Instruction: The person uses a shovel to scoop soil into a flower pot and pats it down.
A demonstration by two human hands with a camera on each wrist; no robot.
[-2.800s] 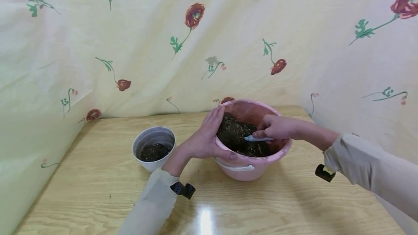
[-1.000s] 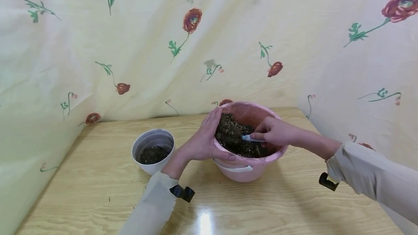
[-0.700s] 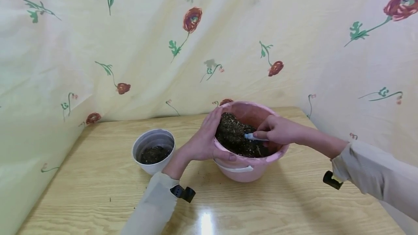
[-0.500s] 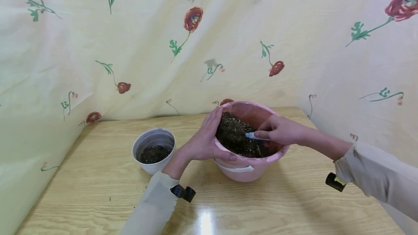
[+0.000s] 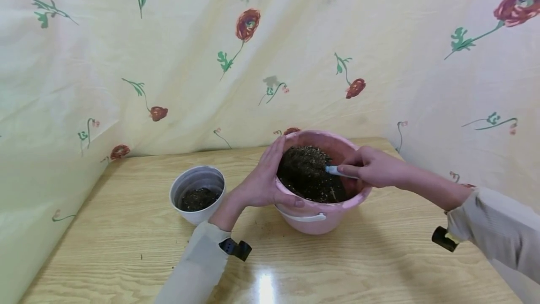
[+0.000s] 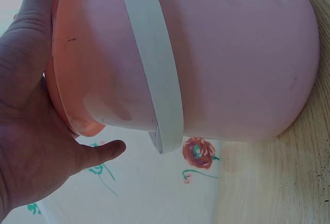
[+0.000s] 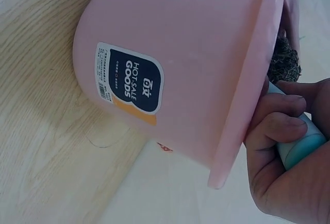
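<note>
A pink bucket of dark soil stands on the table. My left hand rests against its left rim with straight fingers, the thumb along the front. In the left wrist view, one finger of the left hand sticks out clear of the bucket wall. Inside the bucket my right hand grips the light-blue handle of a trowel, whose blade is hidden in the soil. The right wrist view shows fingers curled round that handle, beside the bucket rim.
To the left stands a white pot with a little soil at its bottom. A white bail handle hangs on the bucket's front. Soil crumbs lie on the wooden table. Flowered cloth hangs behind and at both sides.
My right hand has shifted right and slightly up with the trowel handle. The soil mound has moved right inside the bucket. My left hand keeps its place on the rim.
</note>
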